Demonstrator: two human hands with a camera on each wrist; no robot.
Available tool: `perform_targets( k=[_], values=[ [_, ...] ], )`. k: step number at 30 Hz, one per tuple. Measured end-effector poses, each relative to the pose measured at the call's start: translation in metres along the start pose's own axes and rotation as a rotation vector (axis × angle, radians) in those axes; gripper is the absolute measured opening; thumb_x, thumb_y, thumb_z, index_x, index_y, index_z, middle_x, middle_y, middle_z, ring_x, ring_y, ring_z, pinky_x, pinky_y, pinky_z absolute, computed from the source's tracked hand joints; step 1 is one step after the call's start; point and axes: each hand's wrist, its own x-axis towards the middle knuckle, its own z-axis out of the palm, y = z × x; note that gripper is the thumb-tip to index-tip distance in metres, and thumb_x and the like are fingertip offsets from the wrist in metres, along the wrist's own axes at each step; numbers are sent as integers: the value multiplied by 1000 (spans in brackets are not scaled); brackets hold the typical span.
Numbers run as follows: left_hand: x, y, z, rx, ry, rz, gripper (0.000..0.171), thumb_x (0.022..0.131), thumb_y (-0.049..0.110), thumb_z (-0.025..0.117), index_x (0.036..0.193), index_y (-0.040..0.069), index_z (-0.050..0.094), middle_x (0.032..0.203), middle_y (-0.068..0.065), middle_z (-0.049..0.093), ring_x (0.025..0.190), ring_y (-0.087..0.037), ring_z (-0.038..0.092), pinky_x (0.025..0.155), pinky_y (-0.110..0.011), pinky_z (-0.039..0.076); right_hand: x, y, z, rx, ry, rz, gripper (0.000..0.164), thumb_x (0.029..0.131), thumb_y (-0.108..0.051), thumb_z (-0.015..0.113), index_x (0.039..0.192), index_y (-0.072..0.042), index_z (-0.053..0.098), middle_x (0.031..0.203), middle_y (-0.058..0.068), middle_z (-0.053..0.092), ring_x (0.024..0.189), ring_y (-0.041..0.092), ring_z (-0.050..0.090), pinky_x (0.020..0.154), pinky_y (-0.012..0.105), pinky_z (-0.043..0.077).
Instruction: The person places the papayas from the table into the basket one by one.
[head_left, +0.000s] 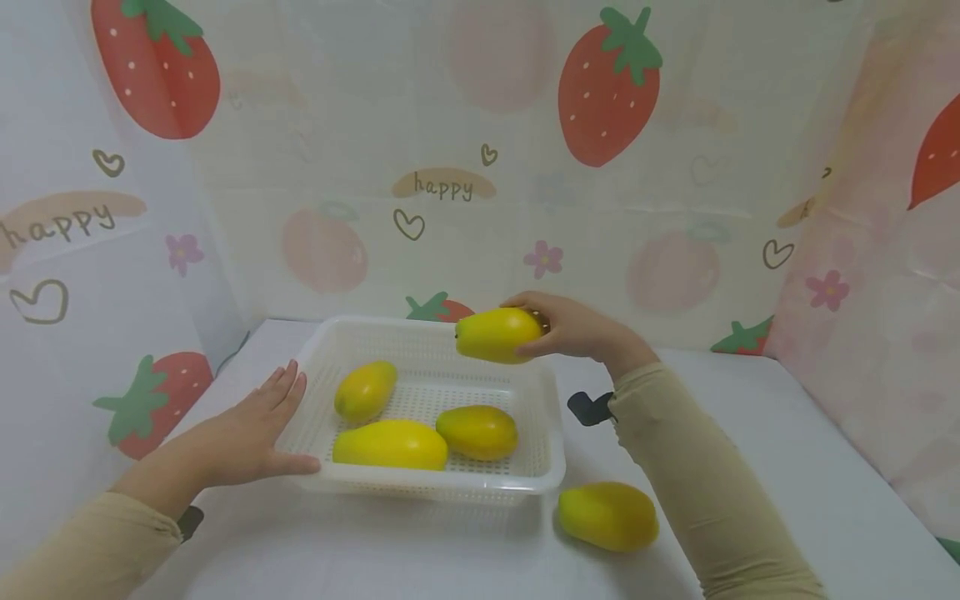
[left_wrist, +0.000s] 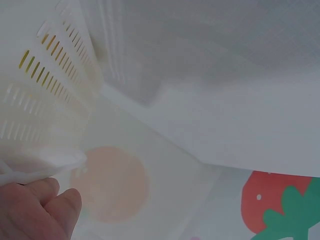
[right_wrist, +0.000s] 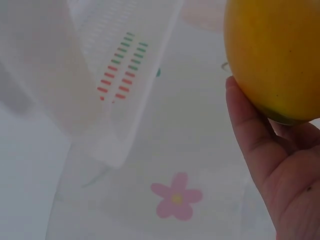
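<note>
My right hand [head_left: 558, 323] grips a yellow papaya [head_left: 495, 335] with a greenish end, held up over the back right of a white slotted plastic basket [head_left: 480, 482]. The right wrist view shows thumb and fingers around one end of that papaya [right_wrist: 275, 55]. At the basket's left side, my left hand [head_left: 240, 437] has its fingers spread straight, with the thumb along the front left rim. In the left wrist view, fingertips [left_wrist: 65, 205] are right at the rim. Inside the basket lie a papaya at the back left [head_left: 366, 390], a larger one in front [head_left: 390, 444] and one toward the right [head_left: 477, 432].
Another papaya [head_left: 607, 517] lies on the white table [head_left: 420, 550], just outside the basket's front right corner. Behind and at both sides stand sheets [head_left: 360, 108] printed with strawberries, flowers and hearts. A dark band piece [head_left: 591, 408] sticks out at the right wrist.
</note>
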Motion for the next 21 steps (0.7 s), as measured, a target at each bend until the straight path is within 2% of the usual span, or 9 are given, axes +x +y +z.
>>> perform_targets(
  k=[21],
  values=[
    [-5,6,-3,-13,-2,-11,118,68,78,48,144,-4,10,150,-23,2,136,-41,5,103,-60,18,19,-18,23,59,-39,22,54,77,-34,73,124,-30,49,110,-7,56,98,18,52,90,37,44]
  ],
)
